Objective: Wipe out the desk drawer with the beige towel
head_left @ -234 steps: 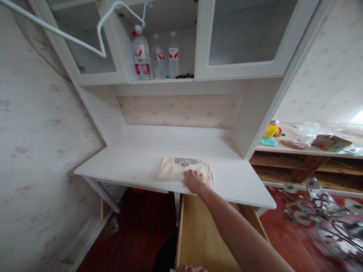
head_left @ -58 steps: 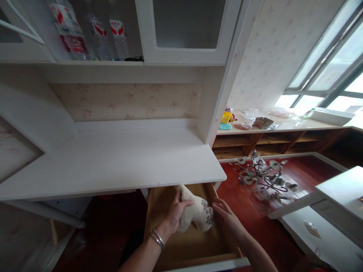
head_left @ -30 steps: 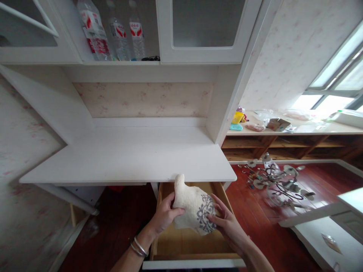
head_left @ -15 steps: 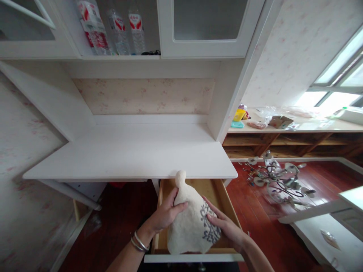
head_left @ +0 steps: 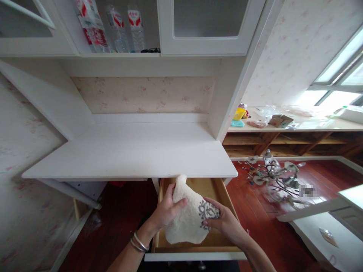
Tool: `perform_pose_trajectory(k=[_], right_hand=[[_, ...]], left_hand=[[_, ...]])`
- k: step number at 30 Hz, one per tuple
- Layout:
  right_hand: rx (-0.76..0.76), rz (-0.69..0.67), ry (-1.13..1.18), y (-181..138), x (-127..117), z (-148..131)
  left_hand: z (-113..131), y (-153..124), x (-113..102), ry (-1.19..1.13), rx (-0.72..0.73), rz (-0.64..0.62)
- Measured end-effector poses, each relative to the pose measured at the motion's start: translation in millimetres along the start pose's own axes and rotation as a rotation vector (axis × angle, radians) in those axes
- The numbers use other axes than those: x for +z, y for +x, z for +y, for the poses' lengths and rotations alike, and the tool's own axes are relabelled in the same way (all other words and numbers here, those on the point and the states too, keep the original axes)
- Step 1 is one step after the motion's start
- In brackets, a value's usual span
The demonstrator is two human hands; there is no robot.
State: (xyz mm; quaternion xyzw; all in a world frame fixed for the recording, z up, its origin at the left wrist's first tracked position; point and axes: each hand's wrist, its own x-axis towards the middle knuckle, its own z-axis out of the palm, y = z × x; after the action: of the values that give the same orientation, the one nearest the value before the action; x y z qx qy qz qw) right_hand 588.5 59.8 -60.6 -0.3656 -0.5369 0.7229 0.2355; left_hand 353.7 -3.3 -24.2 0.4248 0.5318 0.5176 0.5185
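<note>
Both my hands hold a cream towel (head_left: 185,221) with a grey ornamental print over an open wooden drawer (head_left: 218,196) under the white desk (head_left: 130,151). My left hand (head_left: 167,209), with bangles at the wrist, grips the towel's left side, thumb on top. My right hand (head_left: 224,221) pinches the right side by the grey print. The towel hangs bunched, one corner sticking up near the desk's front edge.
Water bottles (head_left: 113,24) stand on the shelf above the desk beside a glass cabinet door (head_left: 210,22). A wooden bench (head_left: 283,132) with small items runs along the right wall. A chandelier (head_left: 275,177) lies on the red floor. White furniture (head_left: 326,223) is at the right.
The towel went from the desk top down to the drawer. In the last second it was spread out lower, then gathered up again between both hands.
</note>
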Motion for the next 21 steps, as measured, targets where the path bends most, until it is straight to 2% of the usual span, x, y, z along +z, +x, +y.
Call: perform_pose_trajectory(k=[3,7,10,12,15,18,21], right_hand=[[-0.017,0.098,-0.235,4.9,-10.7,0.0],[-0.157,0.262,-0.606,6.6,-20.0,-5.2],[-0.282,0.342,-0.661,0.4,-17.9,-12.5],[-0.279,0.291,-0.535,-5.2,-15.0,-17.0],[-0.135,0.267,-0.259,-9.2,-11.1,-19.7],[-0.061,0.387,0.032,-4.9,-6.1,-17.1],[0.026,0.357,0.357,1.9,2.5,-8.1]], left_hand=[[-8.2,0.2,-5.3,0.039,0.019,-0.043],[-21.3,-0.3,-8.9,0.243,0.012,-0.016],[-28.5,-1.3,-9.6,0.402,-0.068,-0.048],[-30.1,-2.4,-9.8,0.483,-0.088,-0.071],[-27.4,-4.8,-7.8,0.492,-0.059,-0.05],[-22.6,-7.2,0.3,0.093,-0.076,-0.048],[-21.0,-8.1,12.8,-0.349,-0.186,0.064]])
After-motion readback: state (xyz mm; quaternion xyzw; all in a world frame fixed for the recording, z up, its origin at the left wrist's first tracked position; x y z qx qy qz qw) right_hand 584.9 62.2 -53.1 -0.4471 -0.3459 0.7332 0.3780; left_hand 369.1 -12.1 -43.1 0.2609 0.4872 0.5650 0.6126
